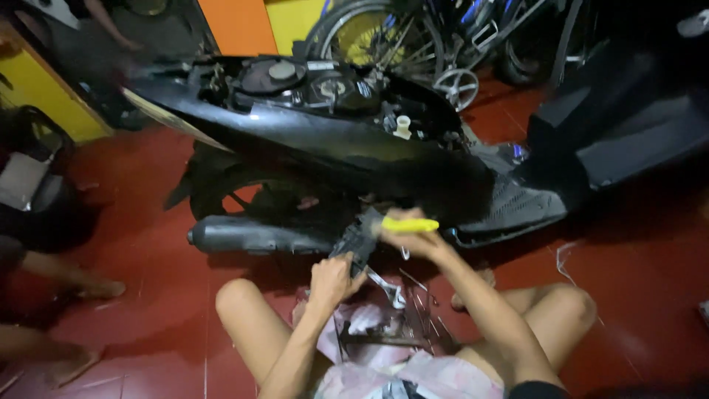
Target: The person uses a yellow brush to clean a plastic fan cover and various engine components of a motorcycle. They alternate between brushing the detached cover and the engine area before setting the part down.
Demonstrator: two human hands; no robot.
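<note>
Now left hand point(334, 279) grips black part point(357, 240); right hand point(405, 235) above clasps yellow-handled tool point(410, 224).

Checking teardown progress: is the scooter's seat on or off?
Off. The scooter stands with no seat on it; its top is open, showing the round tank cap and inner parts. Where the seat went, cannot tell.

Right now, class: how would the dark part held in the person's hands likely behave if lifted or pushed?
The dark part probably stays stiff: it keeps its shape between the left hand and right hand. It seems light, held clear of the floor. Its irregular shape makes rolling unlikely.
</note>
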